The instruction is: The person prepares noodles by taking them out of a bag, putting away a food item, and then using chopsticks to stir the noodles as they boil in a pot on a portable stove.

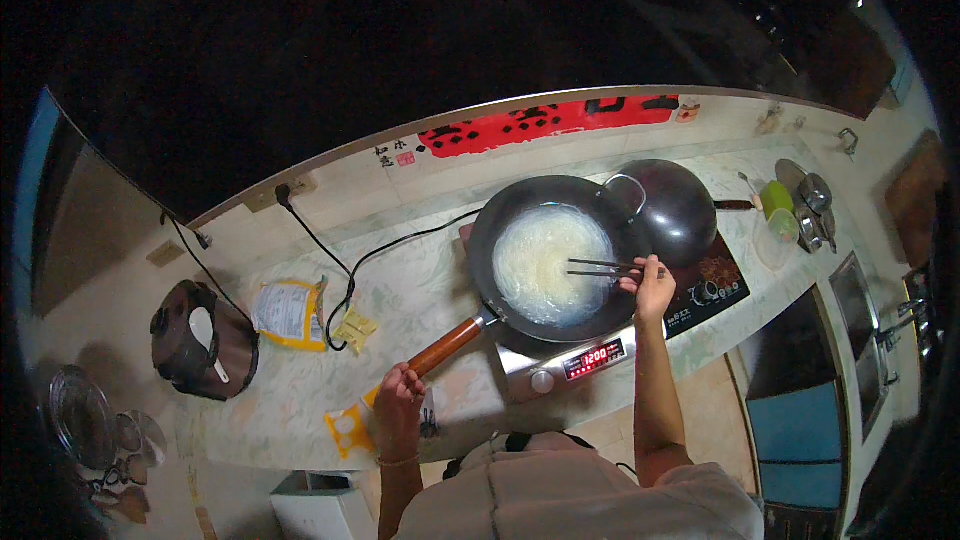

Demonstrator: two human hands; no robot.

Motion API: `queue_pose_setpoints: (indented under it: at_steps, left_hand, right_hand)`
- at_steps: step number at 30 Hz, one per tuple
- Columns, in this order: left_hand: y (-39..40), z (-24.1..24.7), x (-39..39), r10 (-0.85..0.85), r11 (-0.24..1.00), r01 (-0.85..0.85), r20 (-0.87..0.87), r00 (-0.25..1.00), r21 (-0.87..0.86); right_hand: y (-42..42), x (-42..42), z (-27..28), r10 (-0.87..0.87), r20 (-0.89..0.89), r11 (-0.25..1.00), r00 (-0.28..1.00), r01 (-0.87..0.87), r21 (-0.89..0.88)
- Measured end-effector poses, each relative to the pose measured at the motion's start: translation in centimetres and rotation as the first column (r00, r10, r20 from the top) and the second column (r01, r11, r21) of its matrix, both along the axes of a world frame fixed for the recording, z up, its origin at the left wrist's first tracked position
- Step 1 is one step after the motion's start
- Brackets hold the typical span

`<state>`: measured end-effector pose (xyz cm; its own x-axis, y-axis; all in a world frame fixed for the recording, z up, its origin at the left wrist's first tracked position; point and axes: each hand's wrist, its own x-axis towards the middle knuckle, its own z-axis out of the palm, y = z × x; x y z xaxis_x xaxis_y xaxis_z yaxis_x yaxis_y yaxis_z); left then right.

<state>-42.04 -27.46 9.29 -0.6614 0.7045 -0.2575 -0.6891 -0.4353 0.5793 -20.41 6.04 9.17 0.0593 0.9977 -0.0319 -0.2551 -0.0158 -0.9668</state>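
Note:
A dark wok (pixel 480 240) rests on a lit induction cooker (pixel 555 371) with a red display. Cloudy, pale liquid (pixel 551 262) fills its middle; what lies in it I cannot tell clearly. My left hand (pixel 401 394) grips the end of the wok's wooden handle (pixel 448 345). In my right hand (pixel 646 286) is a pair of dark chopsticks (pixel 600 268), held over the wok's right side with their tips at the liquid. A yellow packet (pixel 349 431) lies on the counter just left of my left hand.
Behind the wok, to the right, a second dark wok (pixel 667 202) lies over a black cooktop (pixel 709 292). A power cord (pixel 405 231) crosses the marble counter (pixel 289 405). Leftward stand a yellow-and-white bag (pixel 291 313) and an electric cooker (pixel 240 360). Cups and metal ware (pixel 814 195) fill the right corner.

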Motion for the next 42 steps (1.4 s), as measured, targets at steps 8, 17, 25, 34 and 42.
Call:
queue_pose_setpoints:
  at_steps: [8,17,25,34,42]
  left_hand:
    - [0.2,2.1,1.2,0.052,0.979,-0.054,-0.012,0.999,-0.197]
    - [0.3,1.0,1.0,-0.008,0.993,0.007,-0.006,1.0,-0.12]
    - [0.9,-0.1,0.9,-0.046,0.997,0.049,0.051,0.998,-0.061]
    - [1.7,1.0,2.1,-0.026,0.998,0.023,-0.053,0.998,-0.061]
    - [2.2,1.1,2.1,-0.066,0.993,0.066,0.005,0.998,-0.096]
  right_hand:
    - [-3.4,-3.3,2.0,0.169,0.065,0.979,0.983,-0.175,0.103]
    - [-10.1,-4.5,5.8,0.345,0.368,0.881,0.863,-0.433,0.189]
    - [-10.9,-3.4,3.8,0.056,0.748,0.695,0.661,-0.564,0.447]
    - [-3.8,1.1,0.8,0.018,0.293,0.951,0.956,-0.107,0.29]
    - [0.7,8.4,4.8,-0.16,0.148,0.972,0.976,0.13,0.196]
